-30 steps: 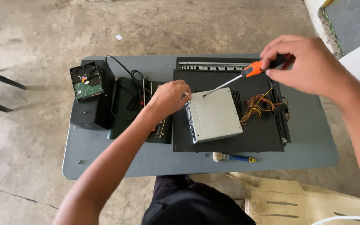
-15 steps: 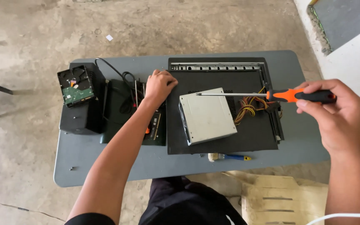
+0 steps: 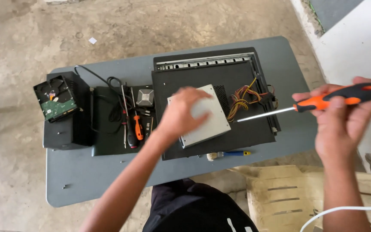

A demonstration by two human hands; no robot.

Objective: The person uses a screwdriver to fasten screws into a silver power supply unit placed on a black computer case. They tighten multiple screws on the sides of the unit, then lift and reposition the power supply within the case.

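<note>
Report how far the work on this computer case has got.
Done: the case lies flat on the table, and a hard drive sits out on a black box at the left. In hand: the left hand rests on the silver drive lying on the case, while the right hand holds the orange screwdriver clear of it. Left: the coloured wires sit loose in the case.

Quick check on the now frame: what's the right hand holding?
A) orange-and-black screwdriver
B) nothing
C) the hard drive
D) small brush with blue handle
A: the right hand grips the orange-and-black screwdriver off the table's right edge, shaft pointing left toward the coloured wires. The brush lies on the table and the hard drive sits on the black box at left.
</note>
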